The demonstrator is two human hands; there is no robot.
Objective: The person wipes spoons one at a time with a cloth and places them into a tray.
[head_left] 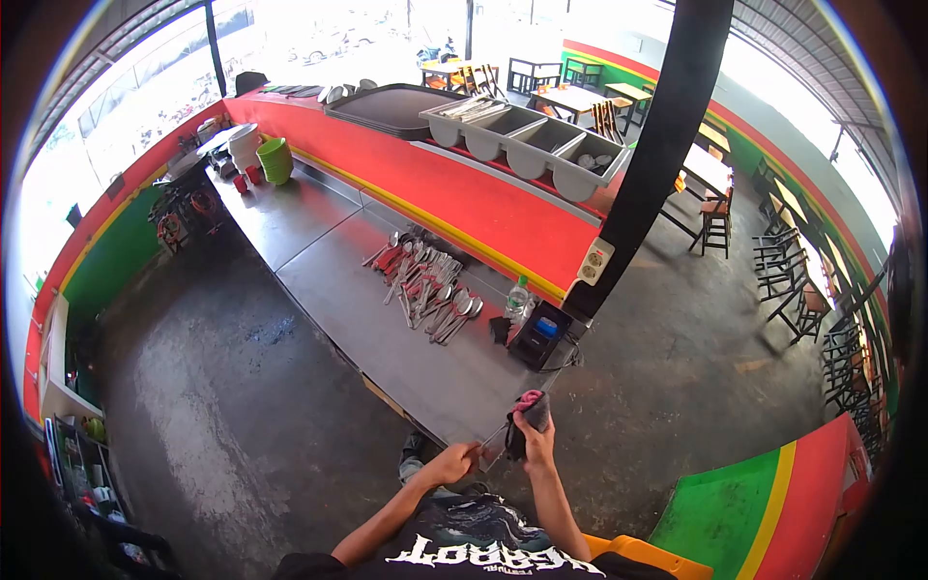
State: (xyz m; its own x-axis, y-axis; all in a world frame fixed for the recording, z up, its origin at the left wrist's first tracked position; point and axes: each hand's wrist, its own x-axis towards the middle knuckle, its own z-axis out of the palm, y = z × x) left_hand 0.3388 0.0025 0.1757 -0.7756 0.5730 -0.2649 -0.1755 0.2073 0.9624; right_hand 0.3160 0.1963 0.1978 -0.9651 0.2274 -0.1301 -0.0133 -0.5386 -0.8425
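My right hand (537,443) is wrapped around a dark cloth (516,440) with a pink part showing on top, held up by the near corner of the metal counter (333,280). Beside it, my left hand (452,465) is closed at the counter's near edge, fingertips pinched together; whatever lies between them is too small to make out. Farther up the counter spreads a loose pile of cutlery (425,287), spoons and forks among it, with reddish patches. The pile is apart from both hands.
A black box-like device (541,335) and a clear plastic bottle (517,296) stand near the counter's right end. On the red ledge sit a grey compartment tray (577,182) and dark trays (387,108). Green bowls (275,162) are stacked at the far end. A black post (667,126) rises at right.
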